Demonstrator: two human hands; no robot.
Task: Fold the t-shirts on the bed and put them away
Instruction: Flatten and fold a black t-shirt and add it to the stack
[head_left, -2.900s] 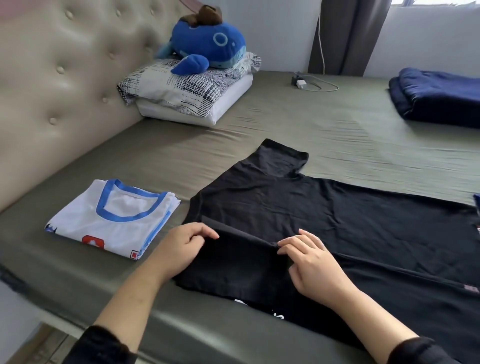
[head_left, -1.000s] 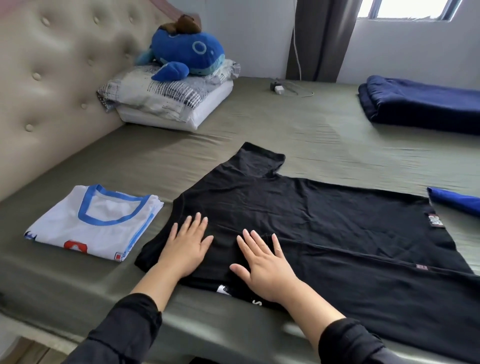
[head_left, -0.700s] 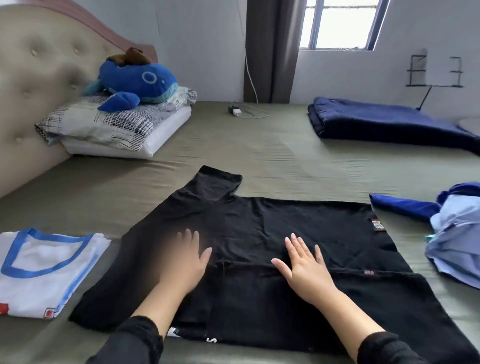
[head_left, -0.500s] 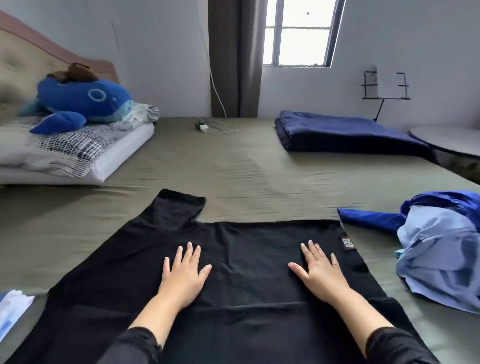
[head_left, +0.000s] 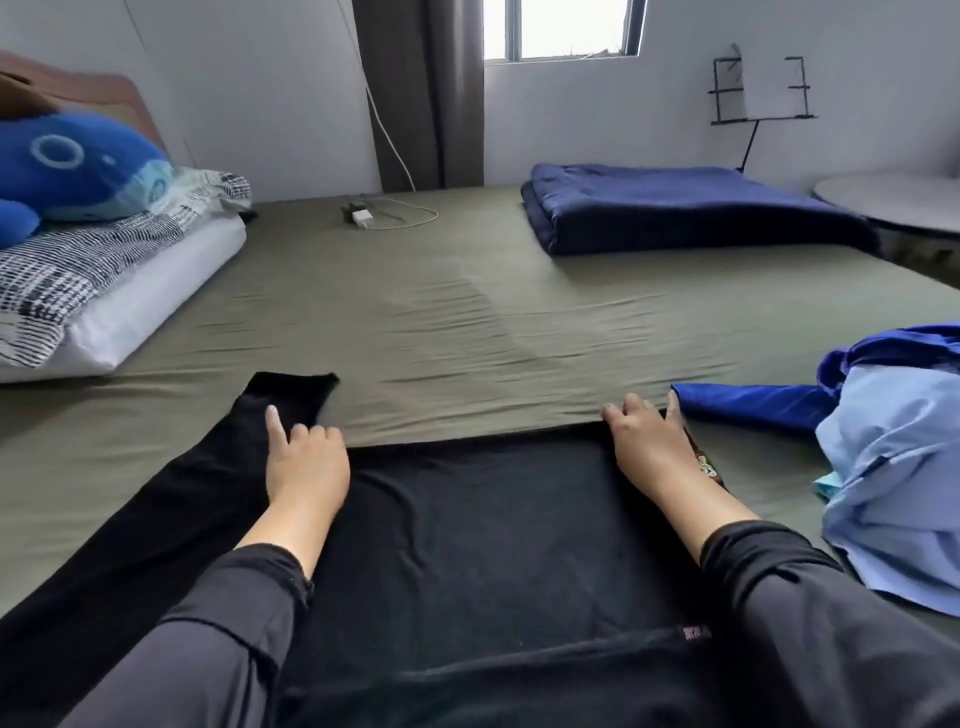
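Black t-shirt (head_left: 467, 545) flat on bed (head_left: 467, 312); both hands grip far edge.

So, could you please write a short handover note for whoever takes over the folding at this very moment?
Left hand: on the black t-shirt at the base of its far sleeve, forefinger straight, other fingers curled; whether it has a grip on the cloth is unclear.
Right hand: grip on the shirt's far edge, near the printed label.
Shirt lies spread on the bed, near side already folded over.
Unfolded blue garments lie heaped to the right.
Left: fold in the far side and sleeve, finish the black shirt, fold the blue ones, put all away.
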